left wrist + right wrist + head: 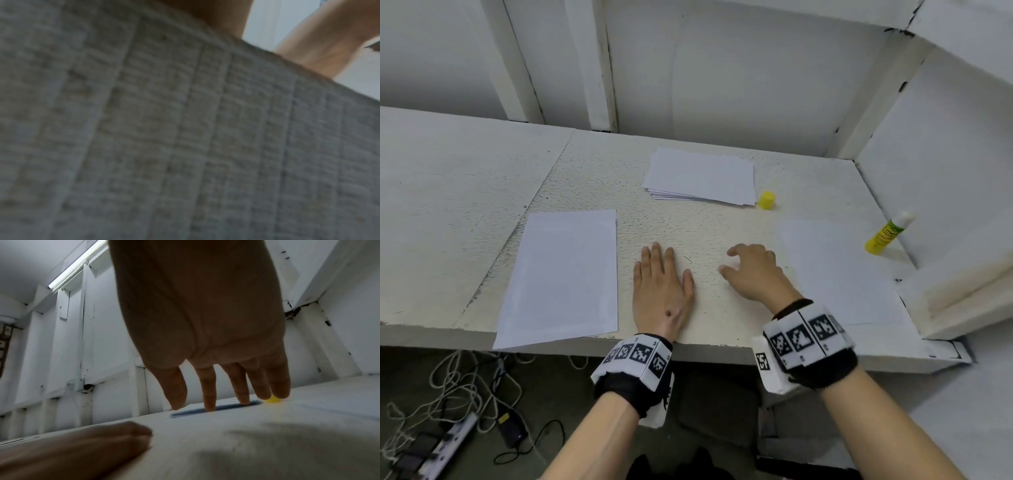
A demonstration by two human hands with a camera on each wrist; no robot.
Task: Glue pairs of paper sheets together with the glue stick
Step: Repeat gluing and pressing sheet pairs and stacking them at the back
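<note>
A stack of white paper sheets lies at the back middle of the bench. One sheet lies at the front left, another sheet at the front right. The uncapped yellow glue stick lies at the far right, and its yellow cap stands beside the stack. My left hand lies flat on the bare bench between the two sheets. My right hand hovers just above the bench with relaxed, spread fingers, holding nothing. The cap and the stack show beyond those fingers.
The white bench has a wall behind and a side panel at the right. A raised white ledge sits at the front right. Cables and a power strip lie on the floor below.
</note>
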